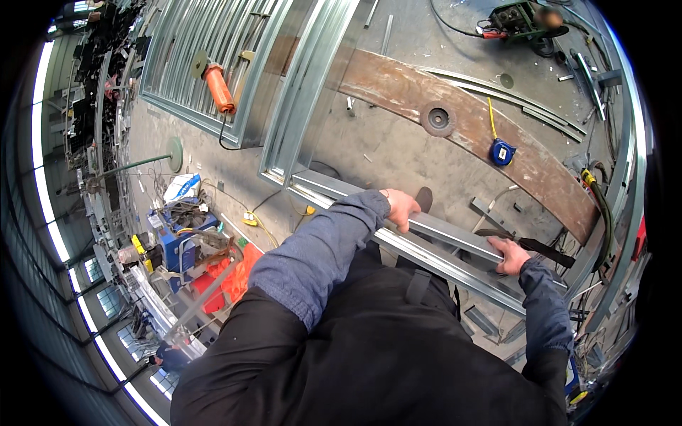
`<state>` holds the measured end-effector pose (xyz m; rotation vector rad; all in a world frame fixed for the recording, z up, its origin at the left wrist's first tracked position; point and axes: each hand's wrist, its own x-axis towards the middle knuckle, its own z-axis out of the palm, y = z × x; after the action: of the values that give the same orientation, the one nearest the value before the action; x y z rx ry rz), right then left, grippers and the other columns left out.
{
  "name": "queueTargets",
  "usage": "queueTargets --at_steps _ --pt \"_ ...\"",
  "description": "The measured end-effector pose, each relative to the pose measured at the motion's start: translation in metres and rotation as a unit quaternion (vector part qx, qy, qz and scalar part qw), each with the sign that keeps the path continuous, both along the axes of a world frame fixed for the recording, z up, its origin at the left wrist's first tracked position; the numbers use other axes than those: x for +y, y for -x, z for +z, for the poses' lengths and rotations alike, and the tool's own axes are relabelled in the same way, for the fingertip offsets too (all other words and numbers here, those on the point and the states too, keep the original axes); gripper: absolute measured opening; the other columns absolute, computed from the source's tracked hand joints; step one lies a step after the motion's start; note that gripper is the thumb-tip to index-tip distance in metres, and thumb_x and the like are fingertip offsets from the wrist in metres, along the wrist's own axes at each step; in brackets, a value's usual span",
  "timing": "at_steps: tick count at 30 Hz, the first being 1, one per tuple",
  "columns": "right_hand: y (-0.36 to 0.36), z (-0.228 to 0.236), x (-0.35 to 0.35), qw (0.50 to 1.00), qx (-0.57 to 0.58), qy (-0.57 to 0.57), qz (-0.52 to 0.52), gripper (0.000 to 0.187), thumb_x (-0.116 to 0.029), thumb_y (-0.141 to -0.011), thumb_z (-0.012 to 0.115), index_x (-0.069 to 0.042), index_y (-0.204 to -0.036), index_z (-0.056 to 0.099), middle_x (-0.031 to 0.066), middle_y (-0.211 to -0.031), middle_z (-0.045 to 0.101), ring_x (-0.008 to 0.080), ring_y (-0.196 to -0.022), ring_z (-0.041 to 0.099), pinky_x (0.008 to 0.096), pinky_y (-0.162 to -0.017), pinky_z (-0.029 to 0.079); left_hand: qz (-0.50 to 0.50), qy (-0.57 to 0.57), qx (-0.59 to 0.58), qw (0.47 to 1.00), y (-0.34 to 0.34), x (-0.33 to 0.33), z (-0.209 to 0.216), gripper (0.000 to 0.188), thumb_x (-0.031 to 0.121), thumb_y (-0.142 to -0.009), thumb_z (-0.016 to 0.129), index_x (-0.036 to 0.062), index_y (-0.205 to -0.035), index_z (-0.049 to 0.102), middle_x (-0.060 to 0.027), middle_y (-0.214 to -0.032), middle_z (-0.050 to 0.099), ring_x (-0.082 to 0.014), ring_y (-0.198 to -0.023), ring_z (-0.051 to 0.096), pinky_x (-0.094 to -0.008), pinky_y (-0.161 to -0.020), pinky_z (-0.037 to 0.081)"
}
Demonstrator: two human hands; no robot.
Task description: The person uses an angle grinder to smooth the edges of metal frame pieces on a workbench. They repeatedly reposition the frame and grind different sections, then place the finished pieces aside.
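Note:
A grey metal bar (455,236) lies across in front of me, along a shiny galvanised frame rail (426,254). My left hand (401,207) is closed over this bar near its middle, fingers curled down its far side. Further right, my right hand (509,255) grips the same bar with thumb and fingers; part of its grip is hidden. Beyond the bar, a long rusty steel plate (398,86) carries a round dark disc (437,119) and a blue tape measure (502,151) with some yellow tape drawn out.
An orange angle grinder (219,89) rests on a slatted metal frame (188,117) at the far left. A wheeled green machine (522,28) stands at the far right. Blue boxes (177,245), cables and orange cloth (244,273) clutter the left floor. Metal offcuts (490,213) lie beyond the rail.

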<state>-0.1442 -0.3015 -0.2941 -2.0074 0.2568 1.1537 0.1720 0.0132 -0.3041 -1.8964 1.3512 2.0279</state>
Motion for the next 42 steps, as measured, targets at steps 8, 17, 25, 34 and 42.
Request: queueTargets --at_steps 8,17,25,34,42 --pt "0.010 -0.021 0.010 0.999 0.039 -0.002 0.025 0.094 -0.019 -0.073 0.077 -0.024 -0.162 0.045 0.0215 -0.135 0.061 0.0404 -0.124 0.063 0.0430 -0.106 0.051 -0.047 -0.087 0.039 0.994 0.006 -0.009 -0.026 0.095 0.027 -0.066 0.081 0.0159 -0.157 0.053 -0.0096 -0.135 0.072 -0.0272 -0.120 0.069 -0.0374 -0.101 0.054" --pt "-0.009 -0.081 -0.002 0.998 0.044 0.012 0.040 0.093 -0.019 -0.072 0.072 -0.021 -0.161 0.044 0.0228 -0.133 0.062 0.0417 -0.123 0.063 0.0449 -0.104 0.052 -0.001 -0.086 -0.023 0.996 0.015 -0.012 -0.063 0.096 0.026 -0.064 0.081 0.0181 -0.156 0.055 -0.0074 -0.136 0.072 -0.0272 -0.120 0.069 -0.0381 -0.098 0.055" --pt "0.030 -0.045 -0.003 0.996 -0.046 -0.069 0.016 0.096 -0.018 -0.070 0.078 -0.007 -0.159 0.044 0.0256 -0.140 0.062 0.0396 -0.132 0.059 0.0403 -0.110 0.048 -0.059 -0.031 -0.044 0.997 0.008 -0.040 0.047 0.057 0.034 -0.072 0.076 0.0124 -0.125 0.072 -0.0115 -0.117 0.077 -0.0320 -0.108 0.073 -0.0430 -0.090 0.057" --pt "-0.064 0.100 0.061 0.975 -0.209 -0.002 0.070 0.082 -0.020 -0.079 0.075 -0.015 -0.156 0.047 0.0217 -0.125 0.065 0.0417 -0.120 0.063 0.0494 -0.100 0.054 0.027 0.088 -0.158 0.983 -0.041 0.079 0.216 0.075 0.026 -0.073 0.072 0.0087 -0.145 0.061 -0.0224 -0.105 0.074 -0.0435 -0.102 0.070 -0.0549 -0.089 0.055" --pt "-0.225 0.149 0.162 0.922 -0.307 0.058 0.230 0.028 -0.022 -0.087 0.066 -0.020 -0.114 0.075 0.0116 -0.097 0.078 0.0350 -0.096 0.076 0.0491 -0.078 0.060 0.239 0.127 -0.085 0.959 -0.003 0.309 0.201 0.084 0.021 -0.081 0.066 0.0031 -0.159 0.043 -0.0214 -0.150 0.059 -0.0351 -0.130 0.063 -0.0414 -0.109 0.050"
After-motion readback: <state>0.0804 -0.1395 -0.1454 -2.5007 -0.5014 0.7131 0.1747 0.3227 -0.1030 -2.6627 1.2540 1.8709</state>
